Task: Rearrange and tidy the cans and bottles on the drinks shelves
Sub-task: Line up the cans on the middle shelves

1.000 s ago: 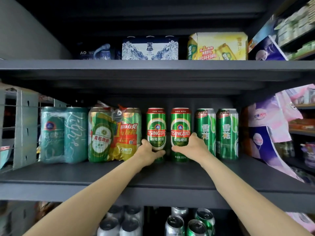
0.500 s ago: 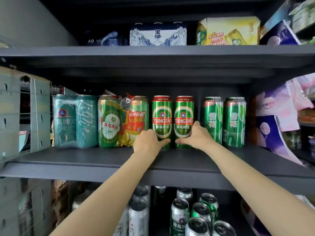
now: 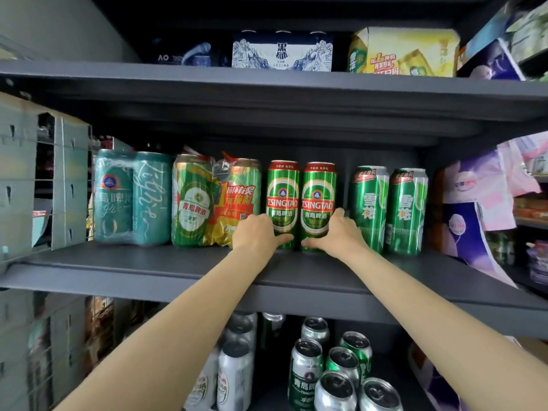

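Dark grey middle shelf [image 3: 148, 271] | two Tsingtao cans [image 3: 301, 203] upright, touching, at centre | my left hand [image 3: 256, 232] grips the 9 o'clock can | my right hand [image 3: 341, 232] grips the 3 o'clock can | Snow cans [image 3: 388, 209] at 3 o'clock, near.

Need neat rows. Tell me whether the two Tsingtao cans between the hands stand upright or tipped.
Upright. Both Tsingtao cans stand on their bases on the shelf, red rims level, labels straight, sides touching.
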Tool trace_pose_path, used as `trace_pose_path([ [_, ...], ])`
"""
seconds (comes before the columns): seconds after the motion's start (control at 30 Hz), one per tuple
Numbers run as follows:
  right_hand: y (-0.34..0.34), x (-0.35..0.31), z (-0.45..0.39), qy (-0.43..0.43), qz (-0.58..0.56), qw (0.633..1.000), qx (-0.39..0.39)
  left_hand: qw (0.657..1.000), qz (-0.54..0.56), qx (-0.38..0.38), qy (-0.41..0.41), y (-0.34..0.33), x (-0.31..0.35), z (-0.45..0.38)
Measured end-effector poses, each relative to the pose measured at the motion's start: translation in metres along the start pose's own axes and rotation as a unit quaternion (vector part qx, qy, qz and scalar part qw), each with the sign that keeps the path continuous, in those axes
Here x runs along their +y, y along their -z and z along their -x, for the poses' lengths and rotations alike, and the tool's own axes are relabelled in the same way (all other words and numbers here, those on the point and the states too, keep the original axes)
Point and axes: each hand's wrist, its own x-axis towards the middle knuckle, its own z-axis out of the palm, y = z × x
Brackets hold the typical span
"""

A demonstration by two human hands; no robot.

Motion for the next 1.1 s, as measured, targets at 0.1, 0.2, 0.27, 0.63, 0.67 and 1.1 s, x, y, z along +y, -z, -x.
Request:
trace_pose_path([
  [0.1, -0.002, -0.002, 0.001, -0.004, 0.003, 1.000, 0.003, 1.000, -0.029, -0.002, -0.011, -0.001, 0.003, 0.001],
  [0.2, -0.003, -0.003, 0.001, -0.012, 0.001, 1.000, 0.003, 0.999, -0.033, 0.004, -0.006, -0.002, 0.003, 0.005],
  [0.27, -0.003, -0.004, 0.000, -0.019, -0.005, 1.000, -0.010, 1.000, -0.026, 0.009, -0.005, 0.001, 0.001, 0.007],
  [0.63, 0.056, 0.053, 0.020, -0.105, -0.002, 0.992, 0.069, 0.994, -0.029, 0.091, -0.056, 0.004, 0.004, 0.012],
  [0.67, 0.054, 0.053, 0.015, -0.114, -0.005, 0.993, 0.044, 0.995, -0.030, 0.087, -0.040, 0.004, 0.002, 0.012],
  [1.1, 0.038, 0.042, 0.004, -0.083, -0.018, 0.996, 0.025, 0.999, -0.038, 0.026, 0.002, 0.002, -0.001, 0.012],
])
